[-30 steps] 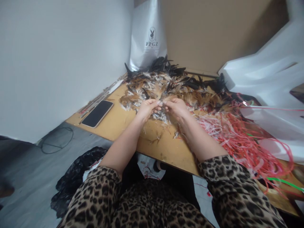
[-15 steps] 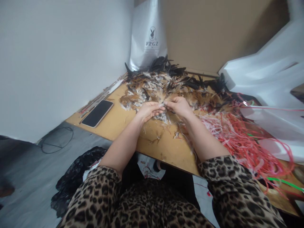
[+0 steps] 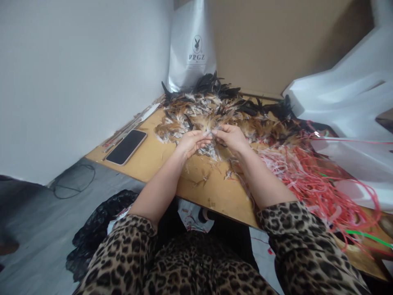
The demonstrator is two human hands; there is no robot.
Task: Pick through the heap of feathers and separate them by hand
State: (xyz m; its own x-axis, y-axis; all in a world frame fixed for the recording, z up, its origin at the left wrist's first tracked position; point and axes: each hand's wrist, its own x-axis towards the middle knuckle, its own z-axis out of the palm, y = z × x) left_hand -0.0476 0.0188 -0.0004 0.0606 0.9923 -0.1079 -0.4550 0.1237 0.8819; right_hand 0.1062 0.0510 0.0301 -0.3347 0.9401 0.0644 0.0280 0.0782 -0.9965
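Note:
My left hand (image 3: 195,142) and my right hand (image 3: 230,136) meet fingertip to fingertip above the table's near half. Both are closed in a pinch on a small tuft of brown feathers (image 3: 209,123), whose pale base sits between the fingertips. Just behind them spreads a heap of brown, white and black feathers (image 3: 196,105). Some whitish feather bits (image 3: 211,152) lie under the hands. A few loose wisps (image 3: 202,178) rest on the wood nearer to me.
A phone (image 3: 126,147) lies on the wooden table (image 3: 153,164) at left. Tangled red and pink strips (image 3: 313,180) cover the right side. A silver bag (image 3: 192,45) stands at the back, white sheeting (image 3: 346,94) at right. A black plastic bag (image 3: 95,233) is on the floor.
My left fingertips have shifted very slightly left, and a gap shows between the two pinches. The feather tuft looks a little more fanned out. Otherwise nothing has moved.

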